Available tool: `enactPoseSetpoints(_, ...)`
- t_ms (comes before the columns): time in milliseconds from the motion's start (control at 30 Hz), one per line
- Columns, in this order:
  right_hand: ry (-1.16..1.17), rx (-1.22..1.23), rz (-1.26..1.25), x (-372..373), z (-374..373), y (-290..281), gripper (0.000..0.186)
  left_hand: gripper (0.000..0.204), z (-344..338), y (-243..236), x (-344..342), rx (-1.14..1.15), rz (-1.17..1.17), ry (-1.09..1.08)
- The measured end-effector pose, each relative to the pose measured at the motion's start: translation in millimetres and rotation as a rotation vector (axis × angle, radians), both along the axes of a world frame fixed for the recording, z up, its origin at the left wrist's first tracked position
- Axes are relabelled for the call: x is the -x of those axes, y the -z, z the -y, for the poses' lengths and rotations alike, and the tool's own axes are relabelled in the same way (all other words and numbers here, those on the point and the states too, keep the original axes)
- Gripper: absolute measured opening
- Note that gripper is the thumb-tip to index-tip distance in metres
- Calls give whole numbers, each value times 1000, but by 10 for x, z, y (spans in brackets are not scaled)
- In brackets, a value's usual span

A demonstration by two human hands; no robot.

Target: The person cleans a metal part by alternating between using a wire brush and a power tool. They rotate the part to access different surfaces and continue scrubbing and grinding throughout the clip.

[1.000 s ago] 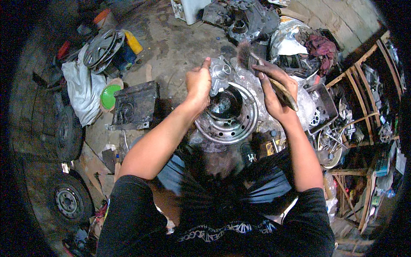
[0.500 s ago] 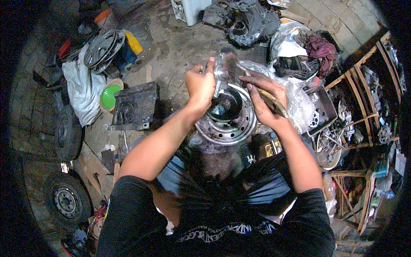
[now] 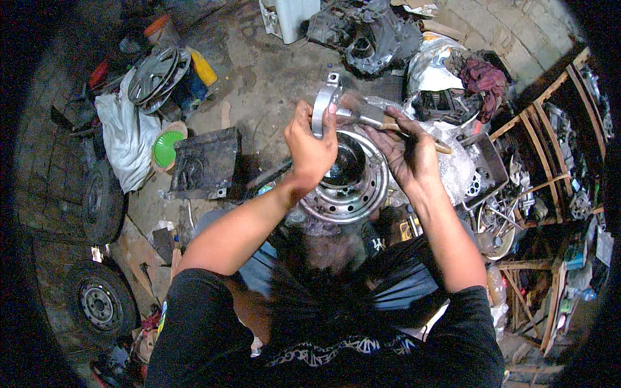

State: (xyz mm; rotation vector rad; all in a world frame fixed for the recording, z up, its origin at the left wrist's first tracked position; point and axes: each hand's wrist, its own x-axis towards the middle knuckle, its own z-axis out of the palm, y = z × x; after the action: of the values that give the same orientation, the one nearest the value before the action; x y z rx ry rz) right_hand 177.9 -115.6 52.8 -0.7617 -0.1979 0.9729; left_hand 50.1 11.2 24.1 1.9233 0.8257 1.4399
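My left hand (image 3: 309, 145) grips a grey cast-metal part (image 3: 323, 103) and holds it upright above a steel wheel rim (image 3: 352, 187) that lies flat below me. My right hand (image 3: 404, 152) holds a paintbrush (image 3: 381, 119) with a wooden handle; its bristles touch the metal part and look blurred. A dark round bowl-like piece (image 3: 346, 161) sits in the middle of the rim. My knees and dark shirt fill the lower picture.
A dark metal tray (image 3: 204, 161) and a green bowl (image 3: 165, 147) lie to the left on the dirt floor. Two tyred wheels (image 3: 100, 301) stand at lower left. Engine parts (image 3: 369, 35) lie ahead. A wooden shelf (image 3: 550, 161) full of parts stands at right.
My left hand has lifted the grey metal part higher above the rim. The brush in my right hand has swung from the right side onto that part.
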Motion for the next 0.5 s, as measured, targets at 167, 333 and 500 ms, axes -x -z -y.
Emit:
enactPoseSetpoints(167,47,-22,-42,77,-1,58,38,34,16,-24,-47,50,47,7)
enactPoseSetpoints(333,163,217,1179,172,95,86,27,45,-113,-60,-46,178,-99,-74)
enactPoseSetpoints(500,147,116,1846,3,154,74,41,37,-231,-34,-21,442,-342,28)
